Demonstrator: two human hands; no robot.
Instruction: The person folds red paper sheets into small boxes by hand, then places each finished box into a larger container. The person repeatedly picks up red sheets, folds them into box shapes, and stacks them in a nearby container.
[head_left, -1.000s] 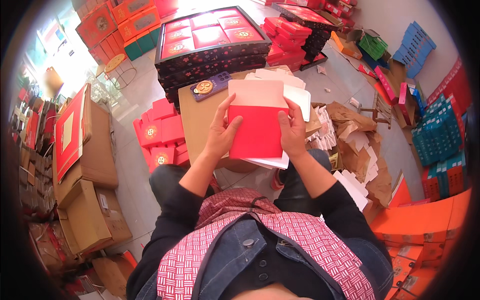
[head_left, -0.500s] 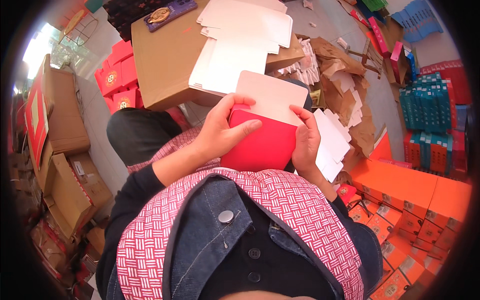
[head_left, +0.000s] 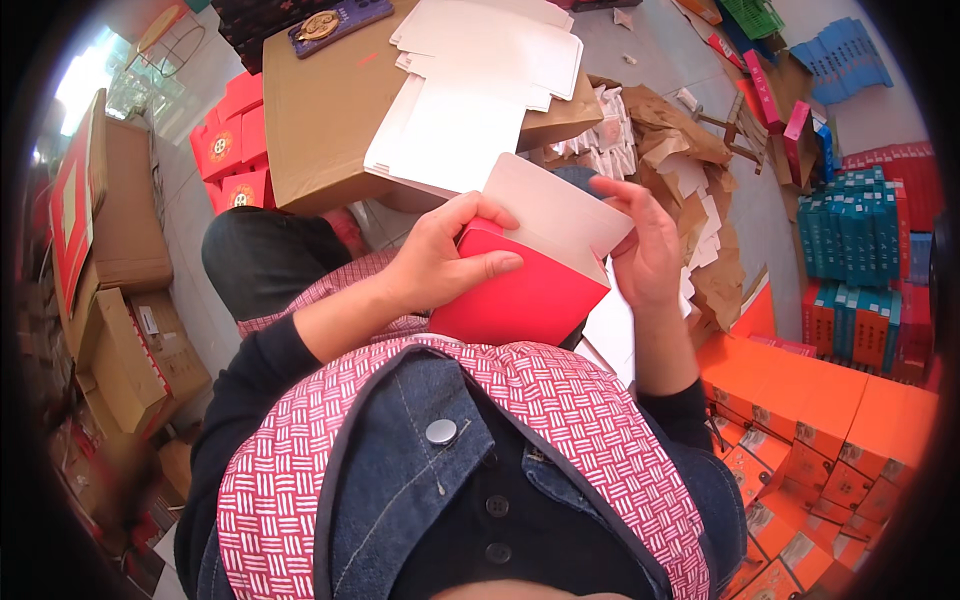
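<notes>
A red paper box (head_left: pixel 520 290) rests against my apron, its pale inner flap (head_left: pixel 550 200) standing raised along the far edge. My left hand (head_left: pixel 445 250) grips the box's left upper corner, thumb lying across the red face and fingers bent over the edge by the flap. At the flap's right end is my right hand (head_left: pixel 645 240), its fingers curled about the flap's corner. Part of that hand's thumb is hidden. Just beyond the box, a stack of white card sheets (head_left: pixel 470 110) lies on a large cardboard carton (head_left: pixel 325 130).
Stacked red boxes (head_left: pixel 230 140) stand left of the carton. Orange boxes (head_left: pixel 785 380) pile up at the right, with teal boxes (head_left: pixel 850 230) farther back. Torn brown paper (head_left: pixel 690 140) lies beyond my right hand. An open cardboard box (head_left: pixel 125 370) sits at far left.
My right hand has moved up and outward to the flap's right corner. The box has turned slightly and the flap tilts more. My left hand keeps its grip.
</notes>
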